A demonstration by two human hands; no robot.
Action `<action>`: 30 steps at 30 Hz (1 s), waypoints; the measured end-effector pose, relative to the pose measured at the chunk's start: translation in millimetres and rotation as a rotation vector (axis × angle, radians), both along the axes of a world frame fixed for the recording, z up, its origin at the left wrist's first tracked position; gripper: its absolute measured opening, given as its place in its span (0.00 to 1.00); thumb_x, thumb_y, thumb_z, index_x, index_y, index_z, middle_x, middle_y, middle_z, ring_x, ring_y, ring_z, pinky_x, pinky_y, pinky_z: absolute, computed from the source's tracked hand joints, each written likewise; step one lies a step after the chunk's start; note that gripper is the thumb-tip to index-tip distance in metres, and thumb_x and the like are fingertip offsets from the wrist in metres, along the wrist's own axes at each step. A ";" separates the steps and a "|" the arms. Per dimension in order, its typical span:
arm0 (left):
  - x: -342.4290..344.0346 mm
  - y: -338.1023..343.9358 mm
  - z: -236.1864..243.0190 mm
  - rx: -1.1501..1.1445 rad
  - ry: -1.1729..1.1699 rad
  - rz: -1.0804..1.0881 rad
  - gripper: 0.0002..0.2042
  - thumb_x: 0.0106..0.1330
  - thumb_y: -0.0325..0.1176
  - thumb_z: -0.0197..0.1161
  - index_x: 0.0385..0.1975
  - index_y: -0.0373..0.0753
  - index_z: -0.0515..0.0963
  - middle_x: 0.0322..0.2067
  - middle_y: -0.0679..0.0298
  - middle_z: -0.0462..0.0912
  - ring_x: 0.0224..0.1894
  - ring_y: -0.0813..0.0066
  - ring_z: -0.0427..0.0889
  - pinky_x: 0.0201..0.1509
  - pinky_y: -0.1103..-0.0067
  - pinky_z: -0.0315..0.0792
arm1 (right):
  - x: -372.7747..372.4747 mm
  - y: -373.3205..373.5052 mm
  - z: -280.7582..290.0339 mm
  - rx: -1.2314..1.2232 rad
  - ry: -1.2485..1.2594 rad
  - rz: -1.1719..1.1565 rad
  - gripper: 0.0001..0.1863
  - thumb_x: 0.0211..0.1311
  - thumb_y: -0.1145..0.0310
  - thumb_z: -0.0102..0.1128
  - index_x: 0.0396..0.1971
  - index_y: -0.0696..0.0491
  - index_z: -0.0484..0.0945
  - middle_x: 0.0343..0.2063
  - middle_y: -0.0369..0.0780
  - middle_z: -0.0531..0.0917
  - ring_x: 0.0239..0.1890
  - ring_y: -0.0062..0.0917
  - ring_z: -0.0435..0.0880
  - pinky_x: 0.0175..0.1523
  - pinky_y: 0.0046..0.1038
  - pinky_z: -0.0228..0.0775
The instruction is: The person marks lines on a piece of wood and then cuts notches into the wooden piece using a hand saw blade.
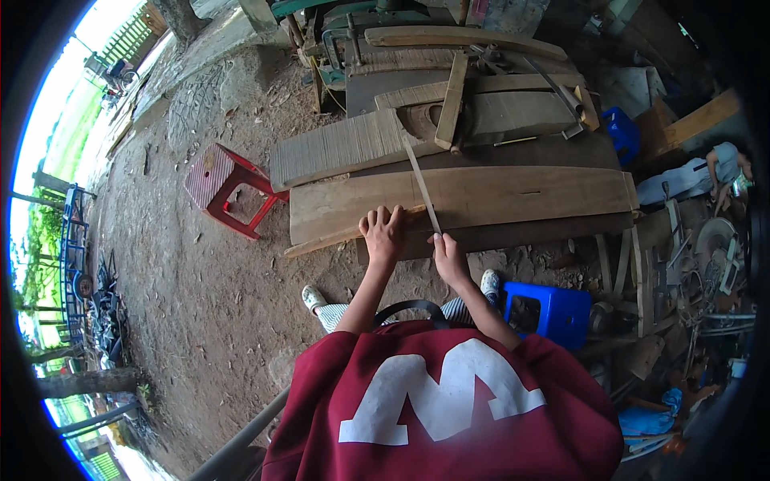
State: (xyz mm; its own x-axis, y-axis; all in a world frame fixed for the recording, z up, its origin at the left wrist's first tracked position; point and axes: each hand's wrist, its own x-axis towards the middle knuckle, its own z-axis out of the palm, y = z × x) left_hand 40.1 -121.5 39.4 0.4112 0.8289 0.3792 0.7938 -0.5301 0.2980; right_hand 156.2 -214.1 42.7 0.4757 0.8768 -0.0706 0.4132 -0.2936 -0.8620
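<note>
A long wooden board [481, 196] lies across the low work table in front of me. Along its near left edge runs a narrow wooden strip [325, 242]. My left hand [383, 232] is over this strip, its fingers curled and gripping it. In my right hand [451, 260] is the near end of a long, thin, pale flat strip [419, 178]. It slants away across the board, its far end by a ridged wooden plank [337, 146]. Whether it is a ruler or a blade I cannot tell. The fingers of my right hand are closed round it.
More planks [465, 36] and a short wooden bar [451, 100] lie farther back on the table. A red stool [233, 188] stands left, a blue stool [553, 313] near my right foot. At far right are another person [698, 176] and cluttered tools [716, 248].
</note>
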 end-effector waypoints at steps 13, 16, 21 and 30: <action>2.5 -0.9 2.9 0.045 -0.031 0.047 0.10 0.48 0.36 0.56 0.30 0.46 0.70 0.26 0.64 0.67 0.35 0.66 0.66 0.42 0.70 0.55 | 0.2 5.9 -10.7 0.026 0.189 0.059 0.16 0.62 0.61 0.37 0.25 0.57 0.70 0.06 0.32 0.63 0.07 0.15 0.62 0.13 0.22 0.53; 2.7 -1.0 0.0 0.040 -0.036 0.039 0.09 0.47 0.36 0.56 0.29 0.46 0.70 0.26 0.64 0.67 0.35 0.66 0.66 0.42 0.70 0.55 | -5.1 3.8 -3.3 0.198 0.158 -0.047 0.16 0.62 0.61 0.37 0.24 0.56 0.70 0.07 0.30 0.61 0.08 0.14 0.60 0.15 0.21 0.52; 4.6 -3.4 5.0 0.055 -0.030 0.057 0.10 0.48 0.37 0.56 0.31 0.45 0.70 0.27 0.64 0.66 0.35 0.67 0.66 0.42 0.70 0.55 | -5.6 12.4 4.4 0.182 0.111 -0.091 0.17 0.62 0.61 0.39 0.22 0.57 0.71 0.08 0.35 0.67 0.13 0.20 0.67 0.21 0.23 0.58; 10.3 -7.5 19.5 -0.056 -0.029 0.095 0.09 0.53 0.38 0.53 0.35 0.54 0.73 0.26 0.65 0.66 0.34 0.67 0.65 0.42 0.71 0.54 | -0.1 9.4 7.1 -0.022 -0.069 0.057 0.17 0.60 0.62 0.41 0.22 0.60 0.73 0.18 0.49 0.75 0.25 0.41 0.76 0.30 0.34 0.65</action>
State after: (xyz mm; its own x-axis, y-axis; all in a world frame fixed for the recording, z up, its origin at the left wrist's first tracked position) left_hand 50.4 -129.1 58.9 0.3196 0.8838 0.3417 0.8301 -0.4350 0.3487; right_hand 156.1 -204.6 49.7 0.4292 0.9013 -0.0586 0.4881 -0.2861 -0.8246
